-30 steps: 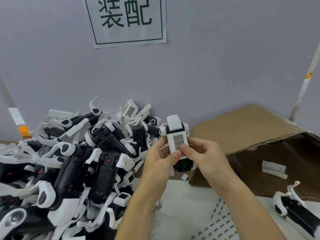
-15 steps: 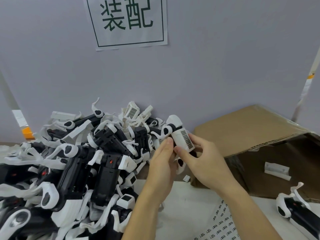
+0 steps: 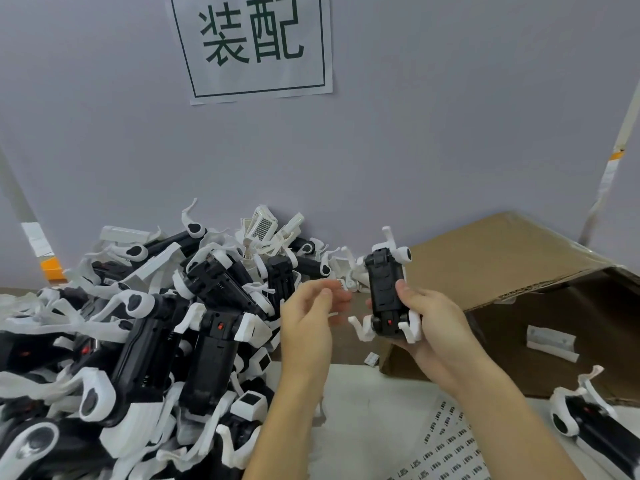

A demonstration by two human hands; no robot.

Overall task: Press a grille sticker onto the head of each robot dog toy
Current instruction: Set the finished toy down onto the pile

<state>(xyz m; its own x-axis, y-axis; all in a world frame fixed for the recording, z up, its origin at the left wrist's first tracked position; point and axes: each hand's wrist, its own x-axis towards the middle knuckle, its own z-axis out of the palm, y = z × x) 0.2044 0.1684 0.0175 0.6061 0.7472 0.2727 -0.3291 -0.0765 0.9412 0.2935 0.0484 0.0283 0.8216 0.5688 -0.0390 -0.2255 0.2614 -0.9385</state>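
A heap of black-and-white robot dog toys (image 3: 145,327) fills the left half of the counter (image 3: 360,420), banked against the grey wall (image 3: 450,133) and spilling toward the near edge of the view. One toy head near the top of the heap, at the wall, shows a grille sticker (image 3: 264,227). Above the heap a paper sign (image 3: 251,46) with two printed characters hangs on the wall.

Just right of the heap the left hand (image 3: 311,320) is raised with fingers loosely spread and holding nothing, its fingertips apart from the toy beside it. A narrow gap separates the two hands. The right hand (image 3: 429,327) grips a robot dog toy (image 3: 386,292) around its black body, underside toward the camera, white legs sticking out at both ends; its head is not visible from here.

Below the hands lies a bare strip of white counter, and at the lower edge a sticker sheet (image 3: 446,445) with rows of small printed labels. Behind the right hand an open cardboard box (image 3: 519,271) lies on its side, its flap reaching the wall, a white part (image 3: 550,344) inside. Another robot dog (image 3: 595,434) lies at the far right, partly cut off by the frame.
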